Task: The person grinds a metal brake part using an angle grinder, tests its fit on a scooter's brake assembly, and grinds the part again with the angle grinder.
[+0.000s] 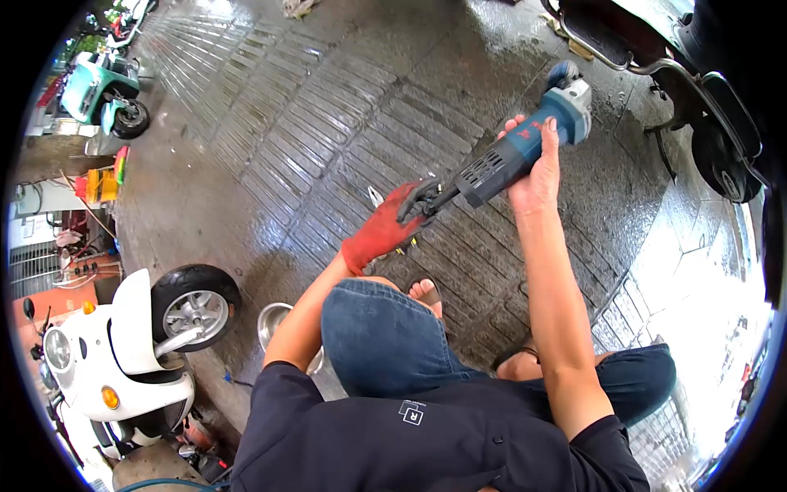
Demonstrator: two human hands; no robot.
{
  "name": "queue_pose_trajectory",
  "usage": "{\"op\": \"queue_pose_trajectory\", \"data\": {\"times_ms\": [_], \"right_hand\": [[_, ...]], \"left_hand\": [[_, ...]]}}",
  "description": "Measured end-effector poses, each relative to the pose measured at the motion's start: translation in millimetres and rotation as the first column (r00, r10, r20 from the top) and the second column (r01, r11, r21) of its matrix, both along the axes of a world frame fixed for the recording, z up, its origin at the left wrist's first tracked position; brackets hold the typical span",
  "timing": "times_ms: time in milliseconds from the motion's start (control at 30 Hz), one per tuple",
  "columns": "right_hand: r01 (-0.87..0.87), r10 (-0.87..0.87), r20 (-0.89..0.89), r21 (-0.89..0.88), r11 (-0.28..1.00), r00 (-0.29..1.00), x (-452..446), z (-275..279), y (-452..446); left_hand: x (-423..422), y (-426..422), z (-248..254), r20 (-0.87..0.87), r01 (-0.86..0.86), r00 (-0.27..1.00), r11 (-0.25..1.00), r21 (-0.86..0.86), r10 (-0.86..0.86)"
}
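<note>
A blue and black angle grinder [490, 170] is held up over the wet ground, its grey head and disc pointing to the upper right. My bare right hand [537, 176] is wrapped round its blue body, thumb on top. My left hand [387, 225], in a red glove with dark fingers, is closed on the black power cord [443, 199] where it leaves the grinder's rear end. Behind the glove, a silver tool tip [375, 197] and small yellow bits show on the ground; the glove hides the rest, so I cannot tell what they are.
By my left arm sits a metal bowl [270, 323], partly covered. A white scooter [123, 353] with a black front wheel [195, 307] stands at left, a teal scooter [92, 90] further off. A dark scooter [725, 123] is at upper right. Grooved wet paving [287, 139] lies ahead.
</note>
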State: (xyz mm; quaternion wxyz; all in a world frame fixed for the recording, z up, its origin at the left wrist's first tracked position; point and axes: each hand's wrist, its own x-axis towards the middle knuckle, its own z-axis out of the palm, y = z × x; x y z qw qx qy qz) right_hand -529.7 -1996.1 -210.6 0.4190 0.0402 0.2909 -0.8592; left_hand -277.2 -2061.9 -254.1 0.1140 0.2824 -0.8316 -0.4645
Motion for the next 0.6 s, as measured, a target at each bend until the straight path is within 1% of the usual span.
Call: {"op": "queue_pose_trajectory", "data": {"times_ms": [33,67,100,133,167,200,267,300,333,367,400,467,500,533,567,600], "right_hand": [[0.016,-0.015,-0.063,0.018,1.000,0.998,0,17,-3],[0.036,-0.031,-0.129,0.036,0.999,0.991,-1,35,-4],[0.064,-0.057,-0.174,0.036,0.997,0.983,0,53,-5],[0.078,-0.073,-0.176,0.021,0.997,0.982,0,64,-7],[0.113,-0.105,-0.246,0.015,0.994,0.963,-1,72,-10],[0.150,-0.139,-0.310,0.011,0.989,0.940,0,81,-13],[0.221,-0.196,-0.428,0.010,0.975,0.882,2,94,-20],[0.267,-0.232,-0.483,0.003,0.964,0.844,4,97,-24],[0.313,-0.267,-0.538,-0.006,0.950,0.799,8,104,-27],[0.329,-0.264,-0.593,0.002,0.944,0.761,12,114,-27],[0.363,-0.259,-0.670,0.016,0.932,0.695,14,121,-27],[0.306,-0.224,-0.683,0.000,0.952,0.696,15,134,-27],[0.285,-0.251,-0.675,-0.063,0.956,0.693,15,144,-24],[0.305,-0.295,-0.699,-0.116,0.945,0.651,13,144,-25],[0.285,-0.307,-0.707,-0.154,0.946,0.637,9,146,-24],[0.256,-0.309,-0.716,-0.185,0.949,0.625,7,147,-24]], "left_hand": [[-4,-9,17,-0.054,0.035,0.998,0.999,0.042,-0.033],[-7,-13,35,-0.055,0.045,0.997,0.999,0.024,-0.044],[-10,-16,55,-0.112,0.093,0.991,0.981,0.170,-0.074],[-13,-19,71,-0.169,0.147,0.981,0.939,0.310,-0.098],[-15,-22,82,-0.154,0.186,0.972,0.982,0.037,-0.178],[-22,-23,96,-0.146,0.202,0.970,0.979,0.023,-0.197],[-47,-20,125,-0.307,0.177,0.945,0.965,0.196,-0.111],[-62,-17,135,-0.326,0.138,0.944,0.962,0.234,-0.056],[-75,-20,148,-0.319,0.154,0.945,0.962,0.227,-0.076],[-89,-22,164,-0.323,0.120,0.945,0.974,0.191,-0.054],[-99,-21,179,-0.329,0.087,0.944,0.984,0.156,-0.031],[-105,-21,195,-0.295,0.071,0.956,0.972,0.222,-0.003],[-109,-29,198,-0.294,0.163,0.955,0.912,0.376,-0.050],[-115,-33,199,-0.296,0.246,0.950,0.819,0.517,-0.099],[-116,-28,197,-0.438,0.318,0.898,0.758,0.569,-0.047],[-119,-30,190,-0.434,0.322,0.899,0.758,0.568,-0.057]]}}
